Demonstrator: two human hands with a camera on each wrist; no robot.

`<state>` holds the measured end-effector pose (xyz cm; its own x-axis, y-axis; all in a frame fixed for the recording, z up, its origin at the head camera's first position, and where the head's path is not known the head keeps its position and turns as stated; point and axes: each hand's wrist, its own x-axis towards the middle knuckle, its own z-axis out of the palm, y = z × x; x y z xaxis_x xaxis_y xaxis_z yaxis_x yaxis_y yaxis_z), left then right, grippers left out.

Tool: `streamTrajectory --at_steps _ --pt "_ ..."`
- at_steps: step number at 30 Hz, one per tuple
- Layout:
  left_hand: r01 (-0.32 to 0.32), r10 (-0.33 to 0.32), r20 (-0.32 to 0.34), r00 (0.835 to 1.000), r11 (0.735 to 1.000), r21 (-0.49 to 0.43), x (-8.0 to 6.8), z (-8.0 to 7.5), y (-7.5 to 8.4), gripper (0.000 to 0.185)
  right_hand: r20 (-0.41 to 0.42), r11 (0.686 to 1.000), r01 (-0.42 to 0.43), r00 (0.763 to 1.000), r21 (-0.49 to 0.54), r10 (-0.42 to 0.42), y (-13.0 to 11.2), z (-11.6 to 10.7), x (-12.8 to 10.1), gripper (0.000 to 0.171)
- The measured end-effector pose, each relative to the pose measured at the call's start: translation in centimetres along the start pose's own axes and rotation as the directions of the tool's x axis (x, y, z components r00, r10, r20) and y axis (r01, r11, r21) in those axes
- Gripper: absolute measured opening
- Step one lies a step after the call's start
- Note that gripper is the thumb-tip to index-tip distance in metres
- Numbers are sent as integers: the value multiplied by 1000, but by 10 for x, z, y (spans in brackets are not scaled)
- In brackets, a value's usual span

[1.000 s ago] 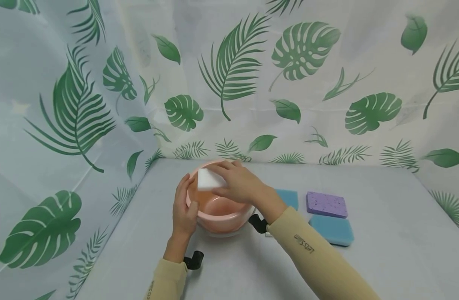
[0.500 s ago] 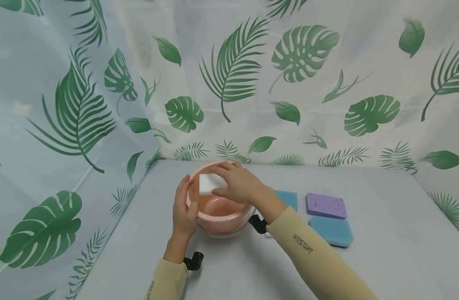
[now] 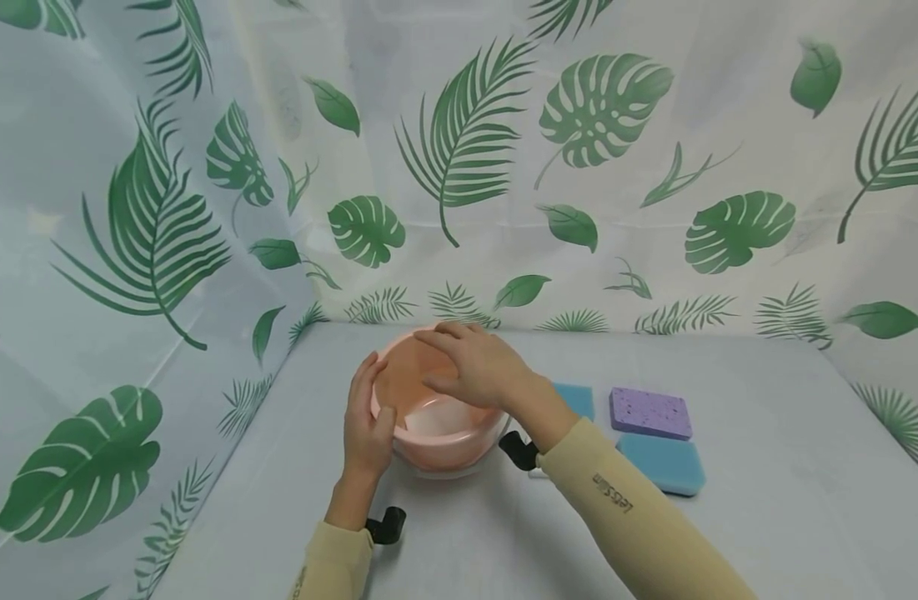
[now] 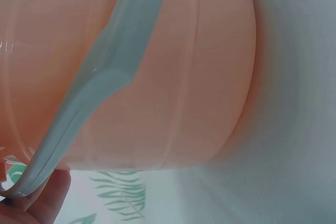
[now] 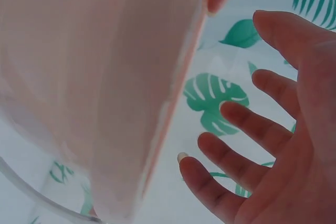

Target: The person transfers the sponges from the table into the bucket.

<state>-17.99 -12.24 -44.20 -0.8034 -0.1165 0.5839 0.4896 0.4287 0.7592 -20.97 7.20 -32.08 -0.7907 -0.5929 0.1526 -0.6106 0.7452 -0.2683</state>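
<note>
A pink bucket point(image 3: 447, 450) stands on the table, its pale handle point(image 4: 113, 66) hanging across the side in the left wrist view. My left hand point(image 3: 368, 425) grips the bucket's left rim, thumb toward the inside. Over the bucket's mouth hovers my right hand point(image 3: 483, 367), fingers spread and holding nothing; the right wrist view shows the same spread fingers point(image 5: 252, 129) beside the rim. Low inside the bucket lies a white sponge point(image 3: 447, 415), partly hidden by the front rim.
Right of the bucket lie a purple sponge point(image 3: 649, 412), a blue sponge point(image 3: 663, 464) in front of it, and another blue sponge point(image 3: 574, 400) partly behind the right forearm. A leaf-print sheet point(image 3: 474, 250) rises behind the table.
The right hand has let go of the white sponge, which dropped from its fingers into the bucket. The left hand stays on the rim.
</note>
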Motion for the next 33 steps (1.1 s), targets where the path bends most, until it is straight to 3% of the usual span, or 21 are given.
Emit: streamTrajectory --at_steps 7,14,33 --pt "-7 7 -13 1000 1000 4 -2 0 1 62 -82 999 26 996 39 -22 1 -6 -8 56" --pt "-10 10 -22 1000 1000 13 -3 0 1 61 -155 996 7 988 85 7 4 -13 -19 55" --pt "-10 10 -26 1000 1000 -6 -2 0 2 60 -260 992 -4 965 124 36 10 -28 -54 58"
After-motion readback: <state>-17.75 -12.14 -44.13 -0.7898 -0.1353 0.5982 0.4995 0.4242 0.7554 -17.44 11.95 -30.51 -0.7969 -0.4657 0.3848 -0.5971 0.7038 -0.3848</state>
